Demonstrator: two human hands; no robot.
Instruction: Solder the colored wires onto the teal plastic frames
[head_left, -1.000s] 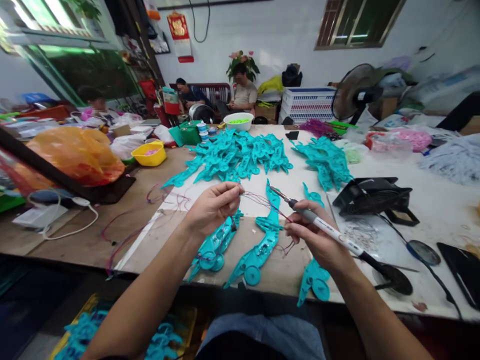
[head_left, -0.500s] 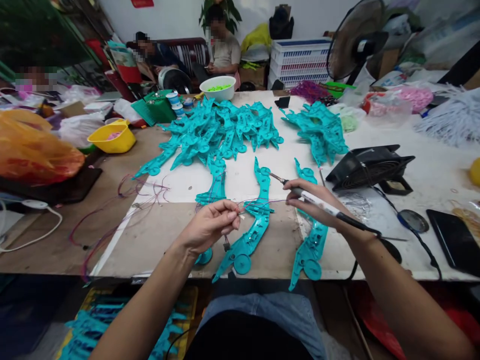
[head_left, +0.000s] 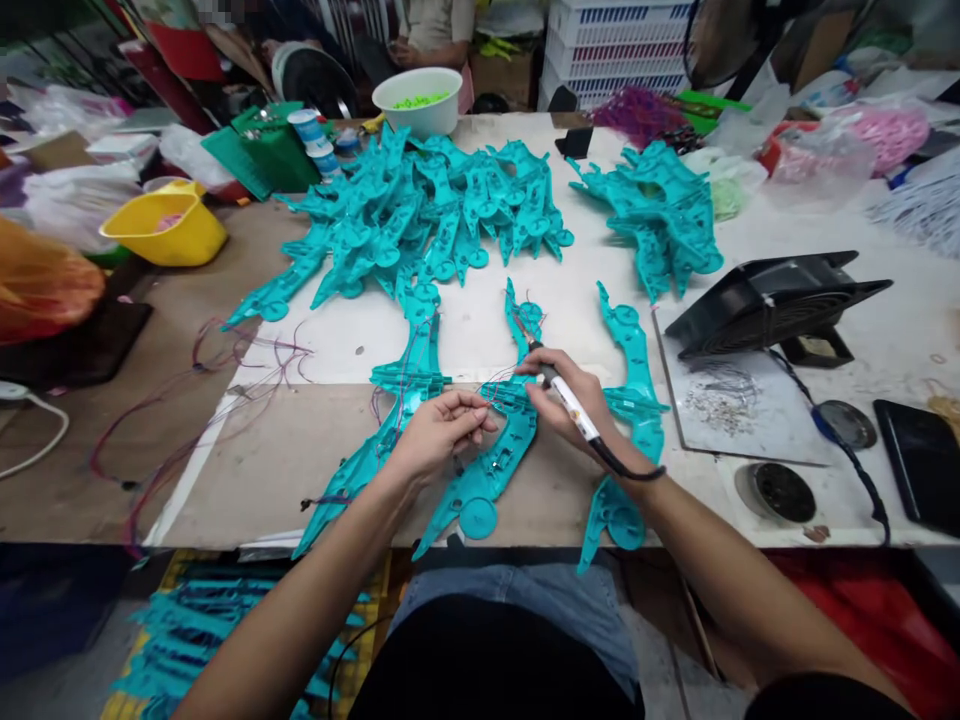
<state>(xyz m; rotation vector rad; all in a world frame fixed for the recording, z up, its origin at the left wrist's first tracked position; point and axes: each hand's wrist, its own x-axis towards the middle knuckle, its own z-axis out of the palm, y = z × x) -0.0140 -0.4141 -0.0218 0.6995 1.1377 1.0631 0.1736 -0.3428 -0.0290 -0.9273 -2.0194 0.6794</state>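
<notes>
My left hand [head_left: 444, 432] is closed, its thumb and fingertips pinching thin red and purple wires [head_left: 495, 385] over the middle teal plastic part [head_left: 504, 452]. My right hand [head_left: 589, 383] grips a soldering iron [head_left: 571, 405] like a pen. The iron's tip is at the round upper end of the middle part; whether it touches is too small to tell. To the left lies another teal part [head_left: 422, 345] with wires along it, partly behind my left hand. A third teal part [head_left: 639, 365] lies to the right, partly covered by my right arm.
Heaped teal parts [head_left: 442, 210] lie at the back, with a smaller pile [head_left: 664, 215] at right. A black fan [head_left: 780, 305] stands beside a board [head_left: 787, 435] bearing wire scraps. Loose wires [head_left: 161, 430] spread at left. Other people sit behind the table.
My right hand has moved left with the soldering iron, bringing its tip over the middle part's upper end. My left hand keeps its pinch on the wires. The view has shifted downward.
</notes>
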